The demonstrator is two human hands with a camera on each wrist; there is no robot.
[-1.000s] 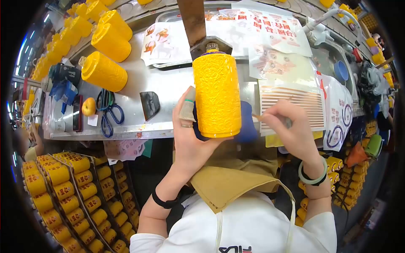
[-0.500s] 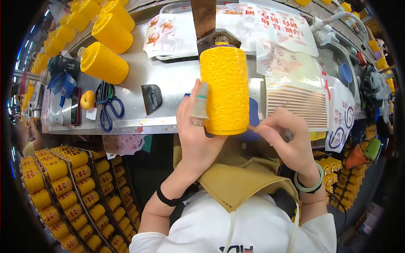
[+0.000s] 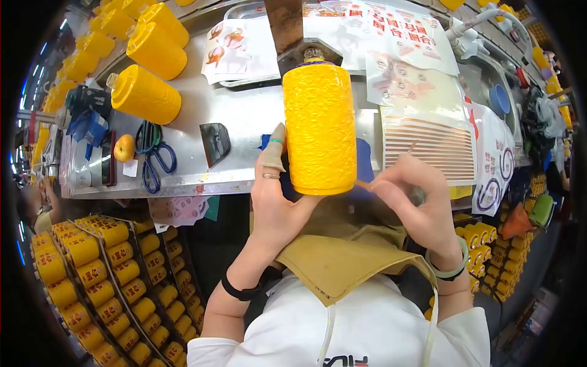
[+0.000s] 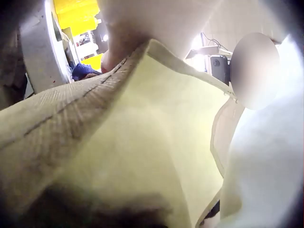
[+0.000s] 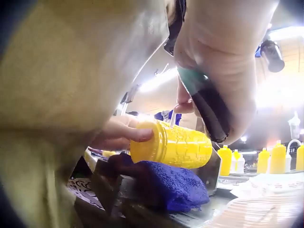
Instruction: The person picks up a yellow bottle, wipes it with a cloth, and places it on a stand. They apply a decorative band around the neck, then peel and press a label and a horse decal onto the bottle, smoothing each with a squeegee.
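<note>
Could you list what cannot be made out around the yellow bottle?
Head view: the yellow bottle has blurred relief, and its body hides fingers of the left hand.
Head view: the right hand covers most of the thin stick.
Head view: printed sheets, lettering too small.
Left wrist view: apron cloth fills the frame.

Left hand [image 3: 276, 199] raised, palm cupped (one taped finger upright); right hand [image 3: 416, 202] pinches fingertips together.
</note>
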